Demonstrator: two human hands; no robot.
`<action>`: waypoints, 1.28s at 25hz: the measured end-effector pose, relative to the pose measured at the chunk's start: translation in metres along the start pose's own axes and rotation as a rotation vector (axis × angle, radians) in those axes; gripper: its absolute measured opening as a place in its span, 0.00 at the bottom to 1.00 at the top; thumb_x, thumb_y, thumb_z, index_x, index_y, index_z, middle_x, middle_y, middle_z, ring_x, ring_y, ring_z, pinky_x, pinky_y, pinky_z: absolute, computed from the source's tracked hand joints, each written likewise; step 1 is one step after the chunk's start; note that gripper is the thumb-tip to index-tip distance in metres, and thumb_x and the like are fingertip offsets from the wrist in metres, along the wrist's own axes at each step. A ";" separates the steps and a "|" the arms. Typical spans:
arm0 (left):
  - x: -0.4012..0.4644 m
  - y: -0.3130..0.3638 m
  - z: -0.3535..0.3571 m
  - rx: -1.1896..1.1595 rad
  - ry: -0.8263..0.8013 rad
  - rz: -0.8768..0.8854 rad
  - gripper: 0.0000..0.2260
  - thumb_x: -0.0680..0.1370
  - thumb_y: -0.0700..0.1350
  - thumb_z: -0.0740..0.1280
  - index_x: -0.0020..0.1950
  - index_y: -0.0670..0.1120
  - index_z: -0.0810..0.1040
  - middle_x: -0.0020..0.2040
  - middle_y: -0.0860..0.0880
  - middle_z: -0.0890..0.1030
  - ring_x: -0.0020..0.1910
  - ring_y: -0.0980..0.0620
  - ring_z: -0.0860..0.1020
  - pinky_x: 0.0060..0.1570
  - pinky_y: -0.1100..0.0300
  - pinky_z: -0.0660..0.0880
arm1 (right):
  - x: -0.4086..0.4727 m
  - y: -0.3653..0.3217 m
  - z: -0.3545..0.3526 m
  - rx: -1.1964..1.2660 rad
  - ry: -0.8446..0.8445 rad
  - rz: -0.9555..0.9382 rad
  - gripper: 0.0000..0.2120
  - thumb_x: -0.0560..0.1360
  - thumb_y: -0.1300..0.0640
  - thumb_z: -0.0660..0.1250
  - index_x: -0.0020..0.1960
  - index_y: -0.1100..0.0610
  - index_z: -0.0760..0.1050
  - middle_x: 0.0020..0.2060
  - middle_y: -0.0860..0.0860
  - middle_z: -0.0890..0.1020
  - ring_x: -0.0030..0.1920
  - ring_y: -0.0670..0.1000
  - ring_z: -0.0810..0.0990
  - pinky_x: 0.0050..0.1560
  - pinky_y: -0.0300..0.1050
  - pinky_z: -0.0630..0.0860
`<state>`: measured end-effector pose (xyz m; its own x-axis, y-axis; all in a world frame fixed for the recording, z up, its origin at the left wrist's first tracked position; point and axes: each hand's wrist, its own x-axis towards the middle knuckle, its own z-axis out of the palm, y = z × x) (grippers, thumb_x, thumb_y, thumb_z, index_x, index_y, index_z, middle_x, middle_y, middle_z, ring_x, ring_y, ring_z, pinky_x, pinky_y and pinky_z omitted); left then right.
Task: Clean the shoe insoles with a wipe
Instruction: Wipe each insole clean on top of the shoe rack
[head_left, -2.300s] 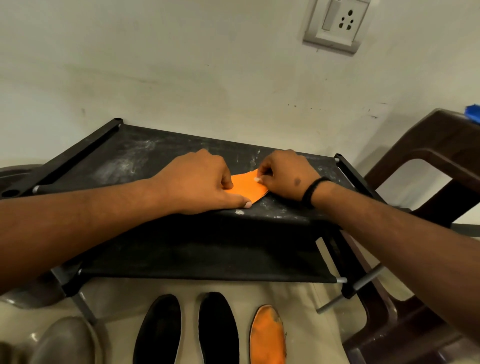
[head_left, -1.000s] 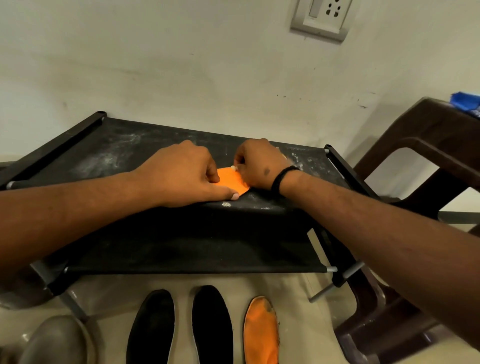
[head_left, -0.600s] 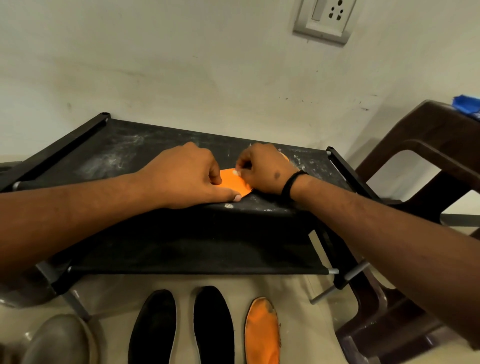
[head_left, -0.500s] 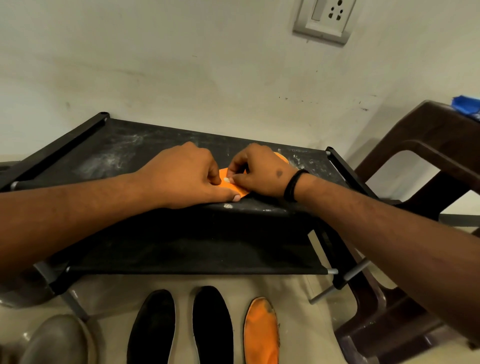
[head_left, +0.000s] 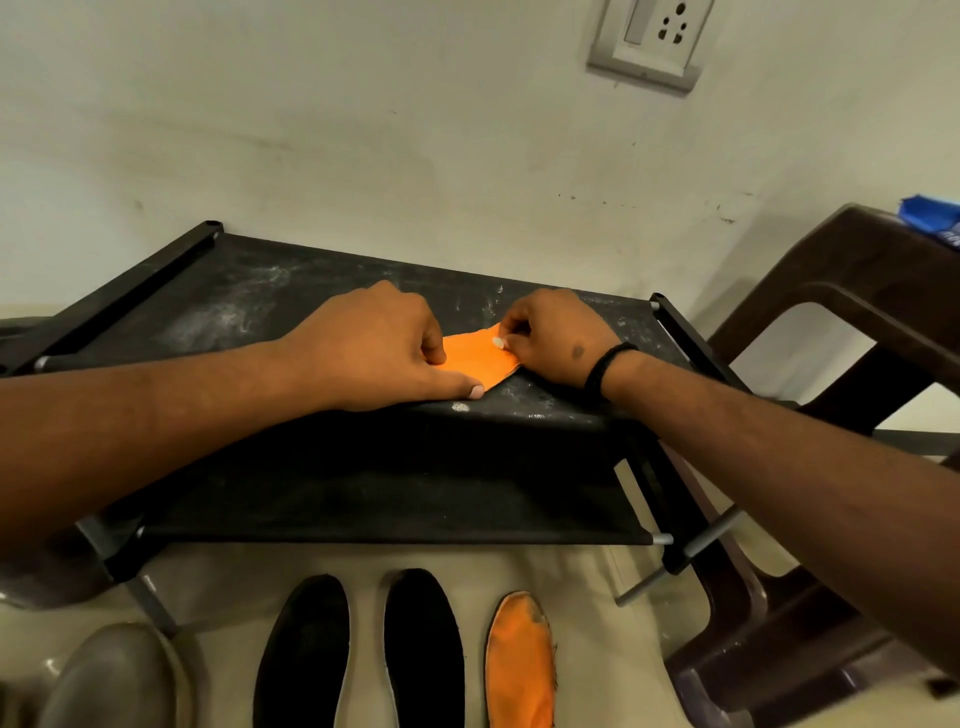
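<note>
An orange insole (head_left: 475, 357) lies on the top shelf of a black fabric shoe rack (head_left: 322, 291). My left hand (head_left: 379, 348) covers the insole's left part, fingers curled and thumb lying along its near edge, holding it down. My right hand (head_left: 553, 338) sits on the insole's right end with its fingers curled. A small white bit of wipe (head_left: 497, 341) shows at its fingertips against the orange surface; the rest of the wipe is hidden. On the floor below lie two black insoles (head_left: 306, 649) (head_left: 426, 644) and a second, dirty orange insole (head_left: 522, 660).
The rack stands against a pale wall with a switch and socket plate (head_left: 649, 41). A dark brown plastic chair (head_left: 841, 322) stands at the right with a blue object (head_left: 930, 215) on it. A grey shoe (head_left: 114, 675) is at the bottom left.
My right hand has slid back and forth over the insole and is now further right, leaving more orange uncovered. My left hand has stayed in place on the insole.
</note>
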<state>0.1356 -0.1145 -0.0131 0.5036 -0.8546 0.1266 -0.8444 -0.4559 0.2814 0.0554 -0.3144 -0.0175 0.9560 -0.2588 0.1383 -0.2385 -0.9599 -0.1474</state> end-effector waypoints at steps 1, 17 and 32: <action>0.000 -0.001 0.000 0.002 -0.002 0.000 0.32 0.64 0.76 0.63 0.53 0.54 0.85 0.54 0.55 0.85 0.49 0.56 0.82 0.50 0.52 0.81 | 0.000 -0.001 0.001 -0.004 0.003 -0.005 0.07 0.76 0.57 0.67 0.50 0.56 0.83 0.48 0.51 0.84 0.48 0.50 0.81 0.51 0.46 0.78; 0.002 -0.004 0.001 -0.132 -0.039 0.098 0.27 0.66 0.72 0.69 0.55 0.56 0.85 0.66 0.56 0.79 0.62 0.56 0.77 0.63 0.51 0.75 | 0.014 -0.014 0.017 0.094 0.077 -0.067 0.07 0.75 0.59 0.65 0.48 0.56 0.83 0.47 0.52 0.84 0.48 0.51 0.81 0.50 0.45 0.76; 0.003 -0.004 0.000 -0.135 -0.101 0.096 0.21 0.72 0.66 0.68 0.56 0.54 0.84 0.63 0.56 0.81 0.60 0.57 0.77 0.62 0.53 0.75 | 0.006 0.030 0.013 -0.094 0.140 0.264 0.07 0.74 0.59 0.64 0.44 0.61 0.80 0.40 0.57 0.82 0.40 0.58 0.80 0.45 0.52 0.80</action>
<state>0.1404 -0.1153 -0.0140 0.3955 -0.9162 0.0647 -0.8518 -0.3396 0.3990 0.0557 -0.3434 -0.0338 0.8277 -0.5065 0.2415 -0.4963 -0.8616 -0.1061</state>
